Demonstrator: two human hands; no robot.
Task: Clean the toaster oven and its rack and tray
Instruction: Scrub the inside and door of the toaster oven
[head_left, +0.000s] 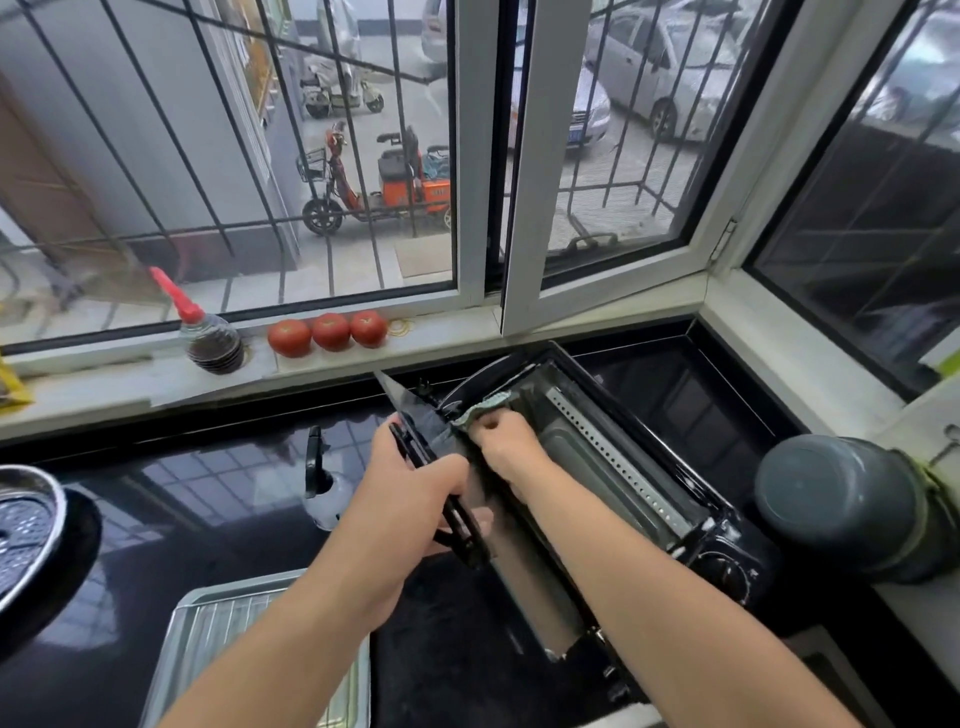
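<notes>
1. Three tomatoes (328, 332) lie in a row on the sill (130, 374), beside one sauce bottle (210, 338) with a red spout.
2. One grey pot (841, 506) stands just right of the oven (613, 467); one metal bowl (26, 540) sits at the left edge of the black table (208, 493).
3. One oven lies on the table, tilted diagonally, door (431, 447) swung open toward the left.
4. One tray (182, 649) holding one rack (223, 629) lies near the front edge, partly hidden under the left forearm.
5. Left hand (410, 493) is closed around the door handle (457, 519).
6. Right hand (501, 441) is clenched on one grey-green cloth (480, 408), pressed against the oven's upper opening rim, just beside the left hand.
</notes>
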